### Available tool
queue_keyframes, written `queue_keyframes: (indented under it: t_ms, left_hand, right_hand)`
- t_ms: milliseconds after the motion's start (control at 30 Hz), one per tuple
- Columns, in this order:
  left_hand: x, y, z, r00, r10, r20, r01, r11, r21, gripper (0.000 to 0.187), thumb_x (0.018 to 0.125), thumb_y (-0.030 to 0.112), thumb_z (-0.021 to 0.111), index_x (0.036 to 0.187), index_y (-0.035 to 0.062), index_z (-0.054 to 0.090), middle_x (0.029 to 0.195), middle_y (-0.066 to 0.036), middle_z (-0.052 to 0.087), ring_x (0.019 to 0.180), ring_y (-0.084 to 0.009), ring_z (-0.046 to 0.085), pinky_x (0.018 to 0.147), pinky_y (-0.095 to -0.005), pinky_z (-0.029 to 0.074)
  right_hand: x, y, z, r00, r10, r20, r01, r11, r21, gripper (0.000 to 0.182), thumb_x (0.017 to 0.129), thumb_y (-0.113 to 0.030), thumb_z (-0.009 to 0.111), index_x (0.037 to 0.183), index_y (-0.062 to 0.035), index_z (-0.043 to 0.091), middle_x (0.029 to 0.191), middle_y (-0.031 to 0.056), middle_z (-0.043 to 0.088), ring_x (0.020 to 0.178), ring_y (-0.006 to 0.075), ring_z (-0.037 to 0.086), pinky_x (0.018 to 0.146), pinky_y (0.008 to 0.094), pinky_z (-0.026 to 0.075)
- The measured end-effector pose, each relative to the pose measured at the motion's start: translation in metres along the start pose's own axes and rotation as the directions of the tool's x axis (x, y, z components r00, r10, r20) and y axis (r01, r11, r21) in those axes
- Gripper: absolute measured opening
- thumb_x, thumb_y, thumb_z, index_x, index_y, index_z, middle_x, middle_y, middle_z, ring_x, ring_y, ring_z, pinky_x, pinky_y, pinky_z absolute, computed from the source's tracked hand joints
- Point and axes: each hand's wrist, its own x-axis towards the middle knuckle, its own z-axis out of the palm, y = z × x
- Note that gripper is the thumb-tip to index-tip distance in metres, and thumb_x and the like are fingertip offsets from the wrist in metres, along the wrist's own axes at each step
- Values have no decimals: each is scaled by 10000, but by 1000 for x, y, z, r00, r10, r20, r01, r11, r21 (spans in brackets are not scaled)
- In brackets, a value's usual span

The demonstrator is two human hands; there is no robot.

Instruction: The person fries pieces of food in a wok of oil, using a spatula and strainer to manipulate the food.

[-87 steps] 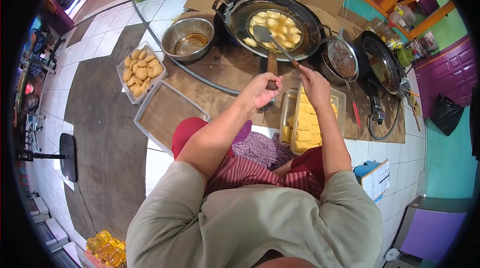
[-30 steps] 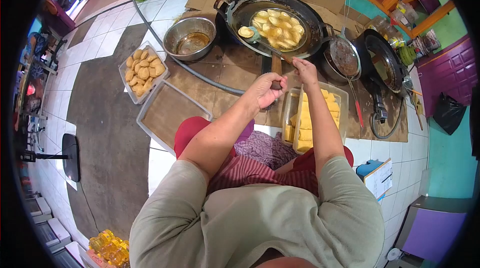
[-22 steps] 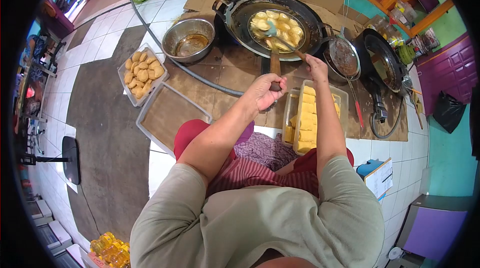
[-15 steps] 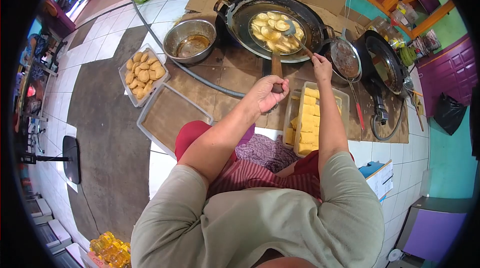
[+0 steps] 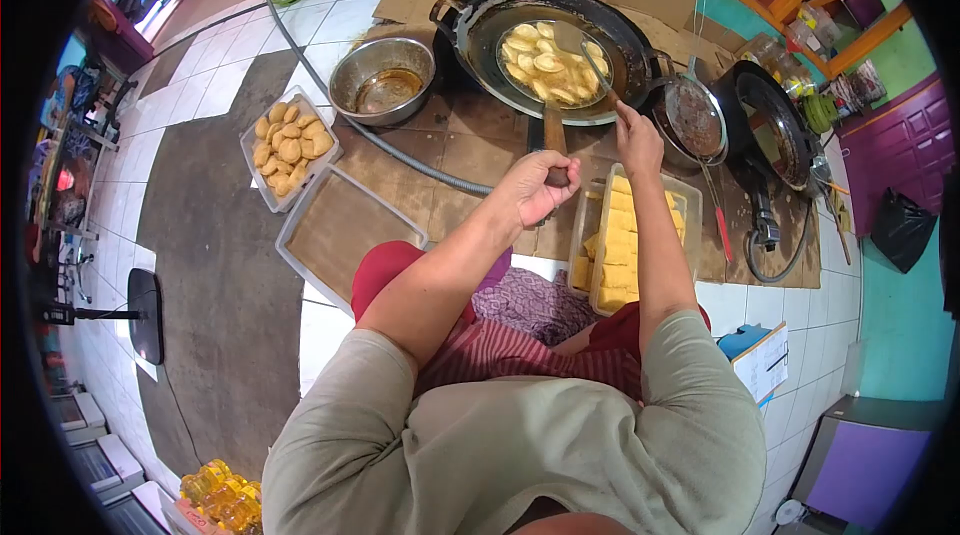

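A big black wok (image 5: 470, 35) holds oil, with a round wire strainer in it carrying several pale yellow frying pieces (image 5: 548, 63). My left hand (image 5: 541, 187) is closed around the strainer's wooden handle (image 5: 554, 135), in front of the wok. My right hand (image 5: 638, 138) grips the thin handle of a spatula (image 5: 570, 37) at the wok's right rim. The spatula's flat head is over the upper part of the frying pieces. Below my right forearm, plastic boxes hold yellow blocks (image 5: 618, 245).
Left of the wok are a steel bowl (image 5: 382, 82), a box of browned pieces (image 5: 290, 147) and a second plastic box (image 5: 350, 193). A mesh skimmer (image 5: 692, 115) and a smaller black pan (image 5: 770, 125) stand at right. A gas hose (image 5: 425, 171) crosses the floor.
The spatula head has moved up and slightly left over the strainer. My right hand has shifted slightly left. Some frying pieces have changed places; my left hand has stayed put.
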Motion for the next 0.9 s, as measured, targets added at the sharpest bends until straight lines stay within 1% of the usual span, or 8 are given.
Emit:
queue_keyframes:
  t_ms: [167,267,367,467,567,700,800,900]
  left_hand:
    - [1,-1,-1,1000,7,-3,-7,1000,12,129,779,-87,501,894,-72,445,852,-144,519,728,-175,542,608,-247,510]
    - [3,0,-3,1000,6,9,-6,1000,16,138,778,-86,501,901,-71,440,855,-142,515,727,-173,538,608,-248,510]
    - [2,-1,-3,1000,7,12,-7,1000,10,147,777,-85,501,906,-70,433,858,-140,513,719,-170,534,608,-247,509]
    - [3,-1,-4,1000,8,9,-9,1000,11,148,775,-84,499,906,-69,431,855,-140,513,708,-168,531,607,-245,509]
    - [2,-2,-3,1000,10,6,-10,1000,17,134,775,-82,496,894,-68,435,841,-136,517,694,-168,530,606,-244,509]
    - [3,-2,-5,999,6,35,-7,1000,27,166,772,-86,512,915,-90,430,880,-137,519,698,-155,541,617,-230,516]
    - [3,-2,-6,999,6,47,-8,999,38,183,770,-86,523,927,-101,428,906,-138,519,703,-148,548,624,-224,521]
    - [2,-2,-4,1000,7,21,-8,1000,28,132,774,-81,502,890,-77,440,851,-135,522,688,-166,538,615,-246,516]
  right_hand:
    - [14,-13,4,998,-35,44,39,993,-109,279,846,-214,563,1122,-203,596,865,139,601,816,336,604,721,442,486]
    - [23,-9,19,997,-23,77,30,996,-80,284,848,-219,558,1130,-201,594,891,154,611,844,344,606,737,444,487]
    - [36,-8,33,991,75,112,-67,995,-70,289,840,-242,554,1119,-192,608,953,158,633,903,335,607,784,429,483]
    - [50,-15,34,972,193,135,-203,977,68,287,818,-272,557,1074,-174,645,1004,152,641,954,320,602,835,402,471]
    - [68,1,50,958,241,152,-258,961,100,289,794,-297,565,1024,-159,674,1006,137,647,969,307,600,860,383,461]
    - [73,6,59,929,329,168,-356,919,172,304,783,-322,590,1007,-140,685,998,128,654,955,291,612,835,361,465]
    - [72,17,79,879,424,220,-474,832,290,308,780,-325,600,1002,-130,686,992,123,659,945,281,620,818,349,466]
    - [74,30,103,813,507,288,-581,663,472,311,779,-334,602,994,-126,689,983,121,663,942,276,623,809,347,466]
